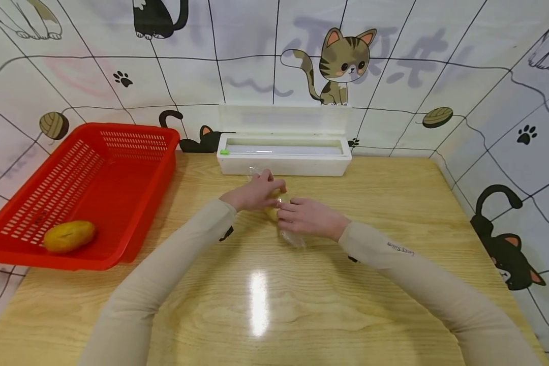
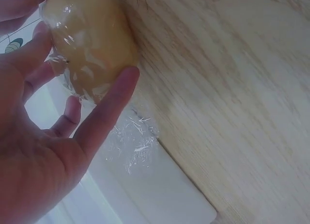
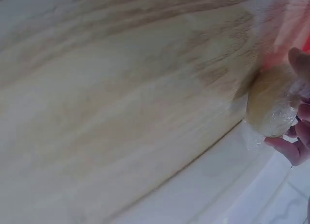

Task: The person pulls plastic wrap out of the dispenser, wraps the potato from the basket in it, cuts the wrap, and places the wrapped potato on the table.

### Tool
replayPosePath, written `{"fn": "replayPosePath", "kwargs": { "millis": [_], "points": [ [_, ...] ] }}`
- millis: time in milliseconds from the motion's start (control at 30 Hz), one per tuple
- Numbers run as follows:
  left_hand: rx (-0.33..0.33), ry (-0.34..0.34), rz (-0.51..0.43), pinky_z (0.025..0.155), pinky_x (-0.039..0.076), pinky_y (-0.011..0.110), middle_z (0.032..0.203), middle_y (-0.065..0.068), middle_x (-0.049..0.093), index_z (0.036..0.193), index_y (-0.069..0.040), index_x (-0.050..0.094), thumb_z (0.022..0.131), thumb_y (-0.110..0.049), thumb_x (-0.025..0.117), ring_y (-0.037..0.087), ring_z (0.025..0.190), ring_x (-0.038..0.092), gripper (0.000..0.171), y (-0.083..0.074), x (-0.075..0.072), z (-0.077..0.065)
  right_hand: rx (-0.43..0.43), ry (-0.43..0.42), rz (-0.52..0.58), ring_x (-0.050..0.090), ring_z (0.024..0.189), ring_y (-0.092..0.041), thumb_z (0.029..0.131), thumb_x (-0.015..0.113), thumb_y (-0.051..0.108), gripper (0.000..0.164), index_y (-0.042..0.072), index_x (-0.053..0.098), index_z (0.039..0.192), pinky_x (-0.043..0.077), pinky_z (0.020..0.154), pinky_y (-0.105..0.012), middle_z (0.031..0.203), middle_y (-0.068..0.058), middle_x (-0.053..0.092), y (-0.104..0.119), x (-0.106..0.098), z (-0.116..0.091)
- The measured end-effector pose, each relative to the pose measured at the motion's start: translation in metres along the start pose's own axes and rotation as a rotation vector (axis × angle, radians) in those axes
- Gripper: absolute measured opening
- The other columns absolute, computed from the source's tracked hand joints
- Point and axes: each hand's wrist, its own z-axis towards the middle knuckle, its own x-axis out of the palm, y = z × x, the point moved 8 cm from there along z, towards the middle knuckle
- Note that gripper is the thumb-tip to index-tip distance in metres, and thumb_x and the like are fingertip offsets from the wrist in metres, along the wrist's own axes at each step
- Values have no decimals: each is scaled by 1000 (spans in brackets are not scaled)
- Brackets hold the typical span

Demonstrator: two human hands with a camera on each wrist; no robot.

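A yellow-brown potato (image 2: 97, 44), wrapped in clear cling film, sits between both hands. My left hand (image 1: 258, 192) holds its far side; in the left wrist view the thumb lies along the potato and the fingers bend around its other side. From the right, my right hand (image 1: 308, 218) holds the near end, its curled fingers close to the left hand's. Fingers (image 3: 286, 149) touch the wrapped potato in the right wrist view. Loose cling film (image 1: 295, 239) sticks out below the right hand, and more film (image 2: 133, 141) hangs off the other end. In the head view the hands largely hide the potato.
Behind the hands, a white cling film box (image 1: 283, 165) stands with its lid raised against the wall. On the left, a red basket (image 1: 139, 223) contains another potato (image 1: 68, 236). Cat-patterned sheeting (image 1: 247, 81) borders the wooden table (image 1: 329, 305).
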Motion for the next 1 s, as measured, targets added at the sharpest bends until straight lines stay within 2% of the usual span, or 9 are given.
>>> {"fn": "replayPosePath", "kwargs": {
  "millis": [133, 233, 467, 567, 633, 700, 800, 900, 1000],
  "points": [
    [-2, -18, -8, 81, 40, 42, 112, 16, 36, 119, -11, 53, 96, -23, 61, 34, 101, 37, 27, -1, -2, -3, 154, -152, 338, 60, 90, -17, 76, 78, 0, 22, 9, 70, 94, 49, 81, -25, 96, -3, 64, -14, -4, -2],
    [-6, -27, -10, 81, 39, 42, 111, 16, 35, 120, -10, 52, 95, -23, 62, 35, 100, 36, 29, -1, -3, -5, 259, -213, 564, 63, 83, -16, 74, 79, -2, 20, 7, 72, 90, 51, 76, -24, 91, -4, 64, -23, -1, -7],
    [-37, 5, -44, 82, 41, 43, 115, 16, 34, 127, -14, 50, 95, -28, 62, 34, 103, 38, 36, 3, 2, -1, 442, -176, 842, 65, 82, -14, 79, 78, 1, 17, 4, 75, 95, 52, 74, -25, 93, -3, 66, -34, 5, -17],
    [-34, 9, -69, 86, 40, 45, 117, 16, 34, 128, -15, 49, 95, -28, 62, 35, 106, 38, 38, 7, 6, 1, 526, -167, 981, 63, 78, -11, 85, 74, 7, 9, 4, 75, 93, 52, 72, -25, 90, -1, 66, -37, 9, -22],
    [-24, -3, -95, 88, 39, 47, 118, 17, 34, 127, -15, 47, 95, -28, 63, 35, 108, 38, 38, 11, 7, 2, 577, -192, 1062, 62, 77, -11, 88, 71, 9, 7, 4, 75, 91, 51, 71, -27, 89, 0, 67, -40, 10, -25],
    [-15, -16, -115, 91, 37, 48, 120, 17, 33, 127, -16, 46, 94, -28, 64, 35, 111, 37, 39, 17, 8, 1, 603, -237, 1093, 62, 80, -12, 89, 70, 9, 8, 4, 75, 91, 51, 72, -30, 91, -2, 67, -43, 8, -27],
    [7, -43, -166, 92, 35, 48, 120, 16, 34, 127, -15, 46, 92, -28, 67, 33, 112, 37, 42, 22, 8, -2, 596, -276, 1084, 63, 91, -16, 90, 68, 6, 9, 4, 73, 97, 51, 79, -33, 100, -5, 68, -45, 4, -26],
    [17, -64, -233, 92, 36, 46, 119, 17, 36, 130, -10, 47, 89, -28, 71, 31, 111, 38, 50, 27, 6, -5, 572, -252, 1021, 62, 96, -18, 92, 66, 7, 12, 5, 71, 102, 50, 83, -34, 104, -5, 67, -42, 3, -23],
    [-7, -64, -315, 92, 39, 42, 121, 16, 36, 134, -6, 47, 88, -30, 72, 30, 111, 40, 57, 33, 7, -6, 581, -228, 972, 63, 94, -18, 94, 64, 8, 12, 5, 69, 103, 50, 82, -33, 101, -5, 68, -41, 4, -22]
  ]
}}
